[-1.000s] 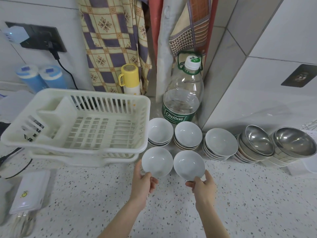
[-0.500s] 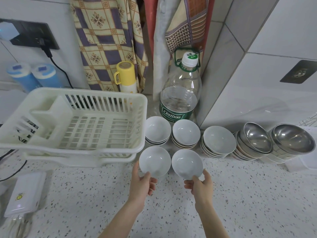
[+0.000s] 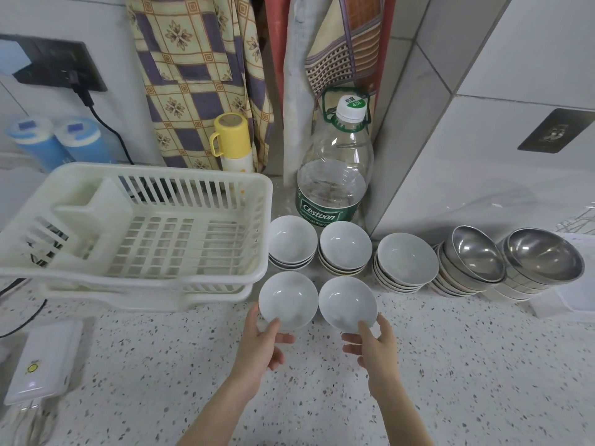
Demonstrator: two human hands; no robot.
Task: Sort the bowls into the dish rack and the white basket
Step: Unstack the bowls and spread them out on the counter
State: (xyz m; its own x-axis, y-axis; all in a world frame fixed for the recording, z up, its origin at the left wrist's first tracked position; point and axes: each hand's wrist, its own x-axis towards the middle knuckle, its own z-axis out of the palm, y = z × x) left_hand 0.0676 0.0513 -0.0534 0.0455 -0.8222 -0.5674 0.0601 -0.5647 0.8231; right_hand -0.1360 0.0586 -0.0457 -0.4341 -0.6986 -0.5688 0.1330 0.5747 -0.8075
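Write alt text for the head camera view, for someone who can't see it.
A person's left hand and right hand each hold a small white bowl above a speckled counter, beside an empty white dish rack. Stacks of white bowls and steel bowls line the wall behind.

A wire rack is cut off at the right edge; the basket hides the flask's base.

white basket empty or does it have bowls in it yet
Empty: the white basket's slatted floor shows bare throughout. The left hand and right hand each hold a white bowl outside it.
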